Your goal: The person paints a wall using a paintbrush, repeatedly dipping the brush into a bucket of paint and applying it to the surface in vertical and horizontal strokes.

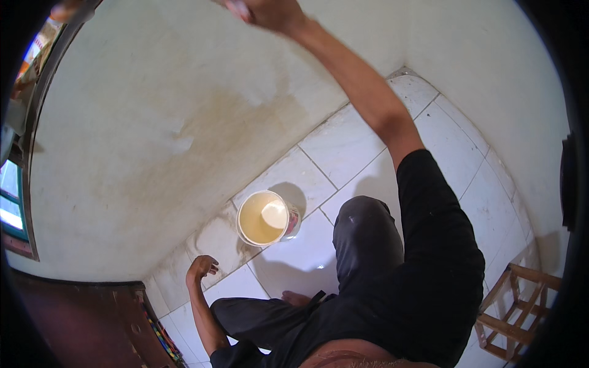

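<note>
My right hand is raised high against the pale plastered wall, cut off by the top of the view. Its fingers are blurred and partly out of frame, so what it holds, if anything, is unclear. Low at the left, my left hand hangs over the floor tiles with loosely bent fingers and nothing in it. A white plastic bucket stands on the tiles near the foot of the wall, between my left hand and my knee. A bright pale patch shows inside it; its contents cannot be made out.
A brownish stain spreads over the lower wall. White floor tiles meet a second wall at the right. A wooden stool-like frame stands lower right. A dark brown wooden panel fills the lower left, below a window.
</note>
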The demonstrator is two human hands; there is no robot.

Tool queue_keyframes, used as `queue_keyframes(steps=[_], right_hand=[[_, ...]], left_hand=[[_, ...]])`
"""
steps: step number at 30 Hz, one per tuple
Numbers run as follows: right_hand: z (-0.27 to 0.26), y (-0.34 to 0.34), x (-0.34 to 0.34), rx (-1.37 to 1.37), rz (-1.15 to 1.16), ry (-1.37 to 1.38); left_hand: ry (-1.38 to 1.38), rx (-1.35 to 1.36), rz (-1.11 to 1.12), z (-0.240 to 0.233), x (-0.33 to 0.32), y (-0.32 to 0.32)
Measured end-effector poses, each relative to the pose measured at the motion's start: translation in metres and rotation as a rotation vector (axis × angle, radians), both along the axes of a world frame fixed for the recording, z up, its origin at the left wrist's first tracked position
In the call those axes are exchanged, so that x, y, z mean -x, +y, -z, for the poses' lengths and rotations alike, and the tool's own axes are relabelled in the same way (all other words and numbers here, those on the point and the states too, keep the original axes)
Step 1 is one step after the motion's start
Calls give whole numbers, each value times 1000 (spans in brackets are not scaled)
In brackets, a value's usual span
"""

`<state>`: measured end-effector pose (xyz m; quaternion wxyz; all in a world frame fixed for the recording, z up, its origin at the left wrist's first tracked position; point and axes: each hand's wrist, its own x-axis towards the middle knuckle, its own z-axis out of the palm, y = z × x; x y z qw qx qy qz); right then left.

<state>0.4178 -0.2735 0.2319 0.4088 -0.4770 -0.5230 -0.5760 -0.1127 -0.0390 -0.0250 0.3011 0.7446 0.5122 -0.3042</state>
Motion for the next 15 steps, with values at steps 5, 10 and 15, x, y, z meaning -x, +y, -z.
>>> queue_keyframes(steps=[5, 10, 15], right_hand=[[237, -14, 18, 348, 73, 256], [277, -34, 4, 752, 67, 580], [75, -20, -45, 698, 21, 444]], left_hand=[[13, 8, -25, 2, 2, 0], [57, 36, -12, 2, -3, 0], [46, 20, -31, 1, 5, -3]])
